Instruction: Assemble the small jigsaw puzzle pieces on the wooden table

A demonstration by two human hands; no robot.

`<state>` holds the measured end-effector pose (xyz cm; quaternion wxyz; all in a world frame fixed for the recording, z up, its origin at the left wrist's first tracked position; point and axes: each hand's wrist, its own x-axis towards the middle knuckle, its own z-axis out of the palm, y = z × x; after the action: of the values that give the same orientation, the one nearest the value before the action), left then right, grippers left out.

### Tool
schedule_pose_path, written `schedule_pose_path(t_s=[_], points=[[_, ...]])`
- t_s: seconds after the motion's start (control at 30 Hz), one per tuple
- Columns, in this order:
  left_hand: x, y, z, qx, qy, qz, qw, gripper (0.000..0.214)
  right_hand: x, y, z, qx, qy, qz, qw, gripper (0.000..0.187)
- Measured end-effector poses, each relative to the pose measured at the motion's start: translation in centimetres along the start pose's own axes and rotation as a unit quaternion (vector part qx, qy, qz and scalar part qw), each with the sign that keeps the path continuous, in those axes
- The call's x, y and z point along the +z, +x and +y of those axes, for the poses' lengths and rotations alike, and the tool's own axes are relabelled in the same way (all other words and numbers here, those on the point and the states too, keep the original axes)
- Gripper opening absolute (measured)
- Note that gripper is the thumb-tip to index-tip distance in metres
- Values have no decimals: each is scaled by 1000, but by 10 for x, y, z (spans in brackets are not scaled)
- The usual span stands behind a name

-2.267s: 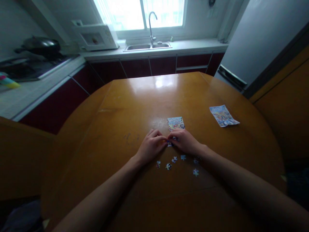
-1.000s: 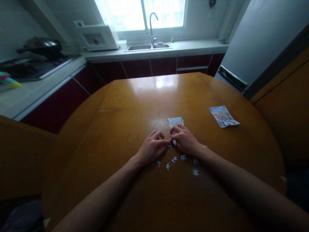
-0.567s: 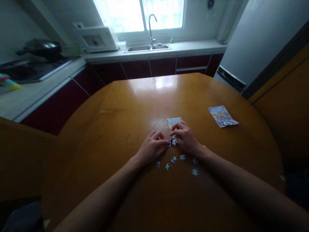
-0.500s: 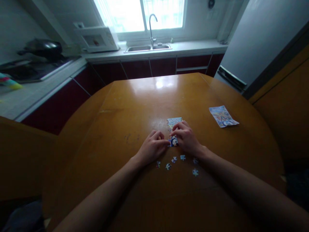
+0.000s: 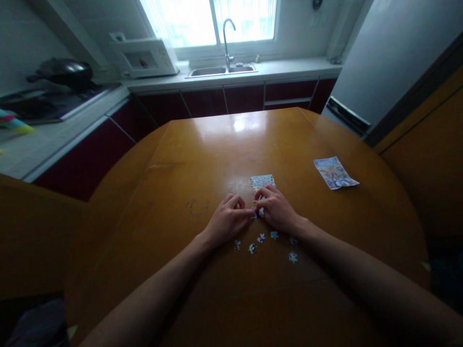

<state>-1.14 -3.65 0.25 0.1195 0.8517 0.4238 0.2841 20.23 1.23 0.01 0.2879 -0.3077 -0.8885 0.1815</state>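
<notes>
A partly joined jigsaw puzzle (image 5: 263,180) lies on the wooden table, its light-blue top edge visible above my right hand. My left hand (image 5: 231,214) is closed beside its lower left corner, forefinger and thumb touching a dark-blue part there. Curled over the middle and right of the puzzle, my right hand (image 5: 277,207) has its fingertips pressed down on the pieces and hides much of them. Several loose pieces lie nearer to me, among them a blue jigsaw piece (image 5: 274,235), a dark-and-white jigsaw piece (image 5: 252,248) and a pale jigsaw piece (image 5: 292,257).
A creased picture sheet (image 5: 335,172) rests on the right of the round-ended table (image 5: 202,159). Beyond the table are a sink (image 5: 208,72) with a tap, a white microwave (image 5: 144,58), and a dark pan (image 5: 65,72) on the stove. A fridge (image 5: 394,58) stands at the right.
My right hand has shifted slightly left and down over the puzzle, covering more of its lower part. My left hand stays at the puzzle's lower left.
</notes>
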Motion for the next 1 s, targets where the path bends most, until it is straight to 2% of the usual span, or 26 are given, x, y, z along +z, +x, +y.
schedule_pose_path(t_s=[0.4,0.5,0.63,0.8,1.0], points=[[0,2,2,-13,0,-7,1000,16,3,-1,-2,1,-2,19,1000,25],[1,1,1,-14,4,-15,1000,21,1,0,-2,-14,4,61,998,22],[0,1,2,-18,-1,-17,1000,25,-3,2,0,10,11,123,992,26],[-2,0,2,-57,-21,35,998,25,-1,1,2,14,5,108,994,28],[-2,1,2,-31,-19,20,999,31,0,0,-1,-13,-4,48,999,25]])
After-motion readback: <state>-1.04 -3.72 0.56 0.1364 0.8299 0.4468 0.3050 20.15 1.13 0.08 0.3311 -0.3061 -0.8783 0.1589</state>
